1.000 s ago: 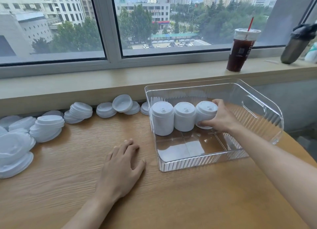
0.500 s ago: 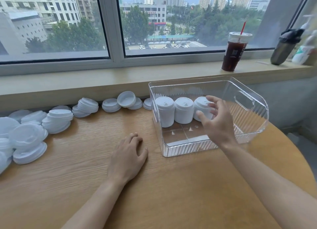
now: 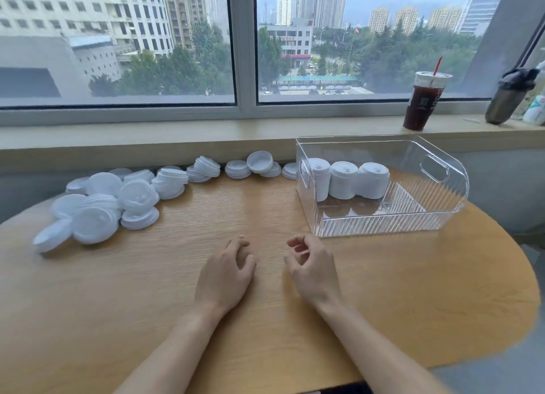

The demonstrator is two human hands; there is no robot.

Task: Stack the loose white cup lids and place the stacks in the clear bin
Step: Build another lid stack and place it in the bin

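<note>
While ribbed clear bin [image 3: 383, 228] holds cylindrical lid stacks [image 3: 343, 179], hands idle.

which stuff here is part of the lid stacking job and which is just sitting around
Part of the job:
loose lids
lid stacks in the bin
clear bin

Just lying about:
iced drink on the sill
dark bottle on the sill
</note>
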